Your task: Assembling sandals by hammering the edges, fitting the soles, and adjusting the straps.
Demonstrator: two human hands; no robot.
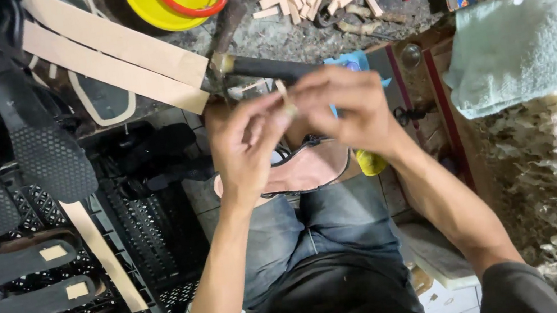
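Your left hand [244, 147] and right hand [351, 106] pinch a small tan strip [285, 101] between closed fingertips above the unfinished sandal [305, 167] on your lap; finished soles [24, 312] lie left.

A: Arms? 
B: Both forearms rise from the near edge and converge at centre, bare to the elbows.

A: Hands? 
B: Left hand [242, 147] has its palm toward the camera, fingers curled. Right hand [348, 107] sits just right of it, fingers bent; fingertips of both meet in a pinch.
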